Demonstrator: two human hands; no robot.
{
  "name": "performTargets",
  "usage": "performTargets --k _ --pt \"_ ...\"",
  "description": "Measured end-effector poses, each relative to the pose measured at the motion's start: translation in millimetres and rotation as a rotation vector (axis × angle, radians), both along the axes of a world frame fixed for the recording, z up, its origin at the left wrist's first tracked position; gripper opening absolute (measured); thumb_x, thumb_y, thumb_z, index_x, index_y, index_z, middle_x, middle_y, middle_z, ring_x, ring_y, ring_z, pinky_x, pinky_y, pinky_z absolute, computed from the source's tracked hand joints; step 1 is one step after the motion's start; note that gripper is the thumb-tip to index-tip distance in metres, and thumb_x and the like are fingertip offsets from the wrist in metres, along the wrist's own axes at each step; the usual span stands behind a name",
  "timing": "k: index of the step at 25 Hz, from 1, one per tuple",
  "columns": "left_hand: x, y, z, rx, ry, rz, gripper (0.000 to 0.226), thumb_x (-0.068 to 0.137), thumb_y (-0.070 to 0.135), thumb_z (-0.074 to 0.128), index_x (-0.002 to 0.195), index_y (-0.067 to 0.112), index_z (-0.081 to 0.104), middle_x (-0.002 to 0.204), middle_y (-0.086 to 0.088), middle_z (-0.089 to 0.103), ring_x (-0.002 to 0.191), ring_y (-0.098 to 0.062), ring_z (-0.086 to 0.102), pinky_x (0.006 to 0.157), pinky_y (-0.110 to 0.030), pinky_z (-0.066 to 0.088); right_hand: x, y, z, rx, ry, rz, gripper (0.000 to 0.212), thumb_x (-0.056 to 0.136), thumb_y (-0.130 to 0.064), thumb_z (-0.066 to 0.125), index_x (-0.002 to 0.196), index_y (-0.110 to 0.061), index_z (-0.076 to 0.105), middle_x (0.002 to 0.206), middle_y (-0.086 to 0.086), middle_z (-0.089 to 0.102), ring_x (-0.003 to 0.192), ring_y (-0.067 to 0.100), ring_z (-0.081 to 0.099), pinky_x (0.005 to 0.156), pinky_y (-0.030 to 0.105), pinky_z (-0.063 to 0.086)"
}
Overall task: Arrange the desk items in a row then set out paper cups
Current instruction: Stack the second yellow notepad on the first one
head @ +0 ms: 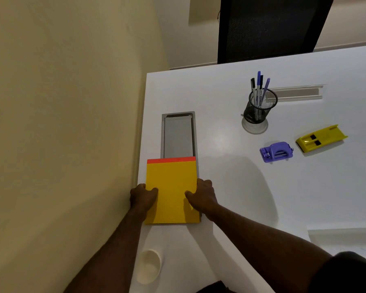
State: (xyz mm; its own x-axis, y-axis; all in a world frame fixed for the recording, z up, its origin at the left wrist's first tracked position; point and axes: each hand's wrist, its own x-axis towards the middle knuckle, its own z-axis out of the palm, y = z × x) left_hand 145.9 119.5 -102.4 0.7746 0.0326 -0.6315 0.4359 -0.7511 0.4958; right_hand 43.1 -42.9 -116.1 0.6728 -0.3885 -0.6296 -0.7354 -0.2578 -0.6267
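Observation:
A yellow notepad (171,187) with a red top strip lies near the left edge of the white desk (241,197). My left hand (143,197) grips its left side and my right hand (202,195) grips its right side, thumbs on top. A black mesh pen holder (259,108) with several pens stands at the back. A purple hole punch (276,152) sits to the right of the middle. Further right lies a yellow stapler-like item (321,138). A paper cup (148,266) is at the lower left, below my left forearm.
A grey cable hatch (178,136) is set into the desk, its near end covered by the notepad. A grey cable slot (298,93) runs behind the pen holder. A black mesh chair (268,28) stands beyond the desk's far edge. A beige wall is at left.

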Motion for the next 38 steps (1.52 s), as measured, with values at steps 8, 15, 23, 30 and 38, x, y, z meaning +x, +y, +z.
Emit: performTargets --k 8,15,23,30,38 --pt "3 -2 2 0.098 -0.014 -0.058 0.003 0.090 0.020 0.061 0.092 0.020 0.058 0.100 -0.013 0.058 0.086 -0.024 0.056 0.078 -0.036 0.043 -1 1 2 -0.021 -0.022 0.008 0.058 0.085 -0.036 0.065 0.132 -0.012 0.041 0.131 0.015 0.041 0.119 0.030 0.046 0.097 0.041 0.047" --pt "6 -3 6 0.139 -0.001 -0.071 0.064 0.090 0.026 0.062 0.145 0.003 0.038 0.141 -0.019 0.051 0.121 -0.036 0.055 0.093 -0.041 0.049 -3 8 2 -0.143 -0.060 0.074 0.066 0.086 -0.037 0.064 0.138 -0.008 0.035 0.136 0.016 0.040 0.122 0.030 0.044 0.094 0.036 0.045" --pt "5 -3 5 0.126 0.010 -0.083 0.065 0.090 0.028 0.063 0.145 0.003 0.038 0.136 -0.018 0.054 0.116 -0.035 0.056 0.090 -0.041 0.050 -5 10 0 -0.193 -0.062 0.141 0.069 0.085 -0.041 0.064 0.138 -0.008 0.033 0.137 0.015 0.039 0.123 0.030 0.044 0.093 0.035 0.046" --pt "9 -1 4 0.159 -0.035 -0.108 0.050 0.090 0.025 0.065 0.129 -0.004 0.052 0.085 -0.001 0.053 0.092 -0.027 0.052 0.077 -0.033 0.040 -5 15 -4 -0.068 -0.068 0.080 0.084 0.081 -0.043 0.067 0.147 -0.014 0.024 0.148 0.013 0.033 0.132 0.031 0.040 0.100 0.038 0.044" --pt "11 -1 5 0.213 -0.001 -0.180 0.043 0.087 0.027 0.067 0.114 -0.005 0.057 0.099 -0.016 0.058 0.082 -0.025 0.055 0.070 -0.036 0.045 -7 6 -4 -0.073 -0.135 0.057 0.074 0.085 -0.038 0.065 0.145 -0.012 0.030 0.145 0.012 0.038 0.129 0.028 0.044 0.100 0.036 0.043"
